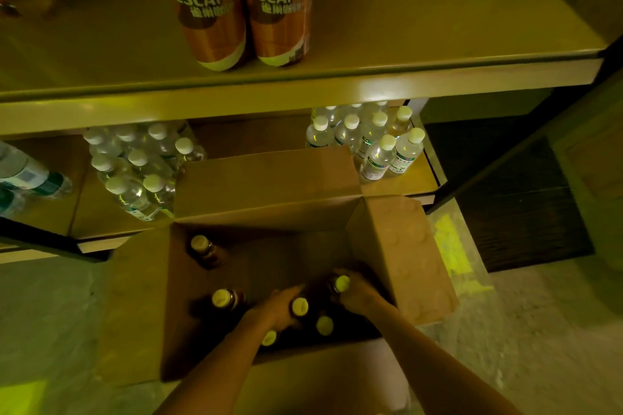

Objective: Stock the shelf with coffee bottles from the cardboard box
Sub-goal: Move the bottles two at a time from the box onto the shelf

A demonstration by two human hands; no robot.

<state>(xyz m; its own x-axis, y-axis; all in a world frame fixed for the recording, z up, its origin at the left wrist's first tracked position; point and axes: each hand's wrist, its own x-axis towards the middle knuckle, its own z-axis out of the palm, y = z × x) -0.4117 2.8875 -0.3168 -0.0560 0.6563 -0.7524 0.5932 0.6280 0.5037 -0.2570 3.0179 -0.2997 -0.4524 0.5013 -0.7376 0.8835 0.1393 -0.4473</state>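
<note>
An open cardboard box (269,185) stands on the floor below the shelf (404,27). Several brown coffee bottles with pale caps stand inside it, one apart at the back left (202,248) and one at the left (224,298). My left hand (279,307) is down in the box, wrapped around a coffee bottle (300,306). My right hand (357,291) grips another coffee bottle (341,283) beside it. Two Nescafe coffee bottles (209,3) (276,3) stand upright side by side on the shelf above.
On the lower shelf (401,187) behind the box are packs of clear water bottles at the left (138,168) and right (374,138). More water bottles lie at the far left (23,175). The box's right flap (401,256) folds outward.
</note>
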